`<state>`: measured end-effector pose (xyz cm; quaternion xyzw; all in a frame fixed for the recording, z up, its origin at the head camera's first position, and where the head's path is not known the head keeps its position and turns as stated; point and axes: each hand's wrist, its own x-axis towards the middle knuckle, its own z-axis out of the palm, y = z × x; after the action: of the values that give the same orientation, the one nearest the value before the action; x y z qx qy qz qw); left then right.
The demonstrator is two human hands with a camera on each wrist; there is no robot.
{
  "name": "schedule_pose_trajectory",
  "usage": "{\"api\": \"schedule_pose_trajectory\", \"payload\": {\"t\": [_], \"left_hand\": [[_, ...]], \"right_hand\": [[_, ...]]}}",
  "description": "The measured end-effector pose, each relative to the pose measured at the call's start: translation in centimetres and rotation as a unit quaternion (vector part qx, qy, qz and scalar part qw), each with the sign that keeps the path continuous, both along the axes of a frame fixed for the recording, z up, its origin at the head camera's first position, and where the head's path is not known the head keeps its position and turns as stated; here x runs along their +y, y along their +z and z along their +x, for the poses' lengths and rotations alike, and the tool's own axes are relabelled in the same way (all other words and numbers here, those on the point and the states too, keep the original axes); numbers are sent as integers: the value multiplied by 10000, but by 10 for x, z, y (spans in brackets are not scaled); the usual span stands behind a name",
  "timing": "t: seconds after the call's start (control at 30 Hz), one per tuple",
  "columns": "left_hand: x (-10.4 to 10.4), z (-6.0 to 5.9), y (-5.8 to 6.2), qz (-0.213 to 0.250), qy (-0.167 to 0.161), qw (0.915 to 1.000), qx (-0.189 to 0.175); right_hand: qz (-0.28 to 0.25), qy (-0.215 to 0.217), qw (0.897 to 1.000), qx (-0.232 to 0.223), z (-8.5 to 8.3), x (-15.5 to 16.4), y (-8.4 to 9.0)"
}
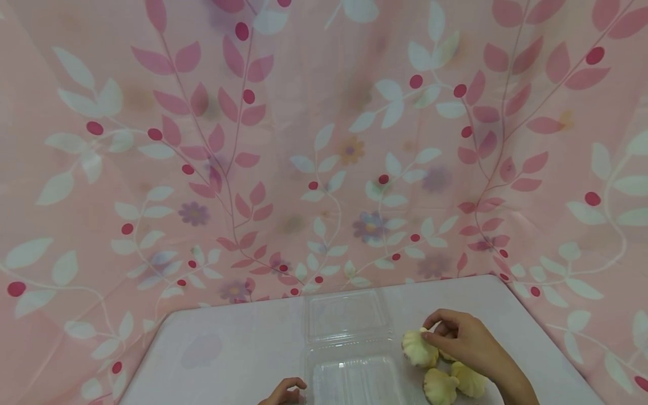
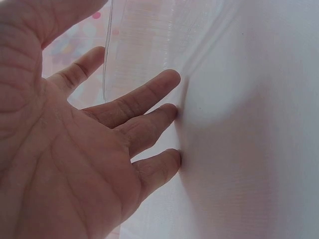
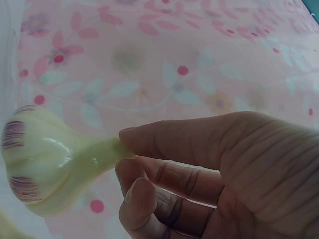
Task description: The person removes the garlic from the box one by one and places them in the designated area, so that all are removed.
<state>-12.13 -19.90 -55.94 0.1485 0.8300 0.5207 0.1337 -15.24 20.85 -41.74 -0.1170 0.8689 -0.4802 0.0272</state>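
My right hand (image 1: 466, 344) pinches a garlic bulb (image 1: 419, 350) by its stem between thumb and fingertips. In the right wrist view that pale, glossy garlic bulb (image 3: 45, 162) has purple streaks at its root end and points away from the hand. Several other garlic bulbs (image 1: 440, 386) lie below and beside it on the table. To the left, a clear plastic clamshell box (image 1: 349, 344) lies with its lid folded back. My left hand (image 1: 284, 392) is beside the box's left edge, its fingers (image 2: 149, 134) loosely extended and fingertips right at the white tabletop; it holds nothing.
The white tabletop (image 1: 243, 349) carries the box in the middle and the garlic on the right. A pink curtain (image 1: 283, 169) with leaf and flower prints hangs behind and around the table.
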Motion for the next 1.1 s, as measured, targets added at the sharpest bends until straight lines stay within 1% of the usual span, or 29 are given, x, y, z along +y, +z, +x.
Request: {"api": "schedule_pose_trajectory", "payload": {"t": [0.23,0.4,0.57,0.73,0.83,0.97,1.1], "left_hand": [[0,0,0,55,19,10000,38],[0,0,-1,19,26,10000,53],[-2,-1,0,11,-118,9999,65],[-4,-3,1,39,-195,9997,-111],[-5,-3,1,97,-246,9994,-213],[-5,-2,2,71,-246,9996,-156],[-6,-3,1,73,-256,9996,-72]], "right_hand": [[238,-116,9996,90,1,16,-2],[285,-280,9992,-29,3,26,-2],[233,-365,9990,-75,5,35,-4],[341,-486,9981,-145,6,44,-6],[415,-496,9979,-77,6,50,-7],[452,-496,9977,-79,7,56,-7],[587,-638,9960,-215,7,64,-6]]}}
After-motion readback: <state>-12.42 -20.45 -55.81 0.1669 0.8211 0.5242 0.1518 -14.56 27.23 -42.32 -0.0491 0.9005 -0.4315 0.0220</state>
